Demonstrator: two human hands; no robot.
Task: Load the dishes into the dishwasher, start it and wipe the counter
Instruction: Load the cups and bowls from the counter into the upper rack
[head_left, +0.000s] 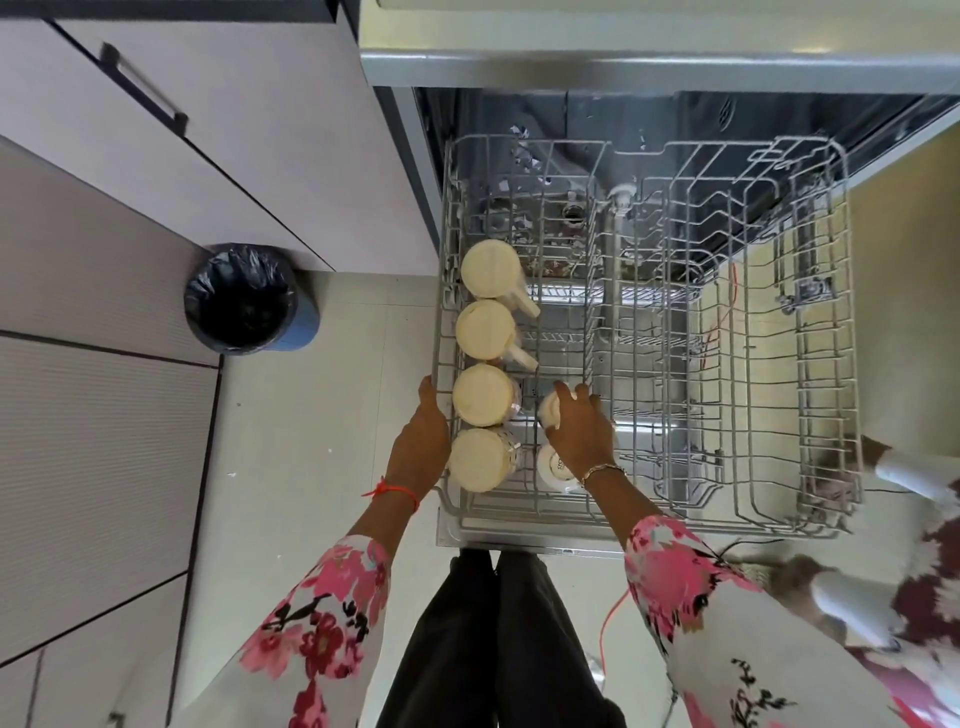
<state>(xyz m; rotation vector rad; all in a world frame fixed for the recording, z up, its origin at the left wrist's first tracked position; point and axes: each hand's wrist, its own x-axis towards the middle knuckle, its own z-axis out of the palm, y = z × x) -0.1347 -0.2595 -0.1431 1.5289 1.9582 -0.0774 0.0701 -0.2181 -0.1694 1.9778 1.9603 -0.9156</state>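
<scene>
A: Cream mugs (483, 395), four of them, stand mouth-down in a line along the left edge of the wire rack (826, 332). Where is the piece being loaded?

B: Just right of that line, beside the third mug from the back. It is a small white cup (548, 410), and the right hand (576, 431) has its fingers curled over it from above, gripping it.

A: And the left hand (418, 447)?

B: Fingers straight, laid against the rack's left rim near the front corner, holding nothing. I judge it is steadying the rack.

A: Which way does the cup lie?

B: The hand covers most of it, so I cannot tell whether it is seated or tipped. A second cup (553, 467) sits just in front of it, toward the rack's front edge.

A: So where is the free room?

B: Behind it and to the right, away from the person. The right hand is the nearer one for that column. With most of the rack bare, I judge the loading is at an early stage.
</scene>
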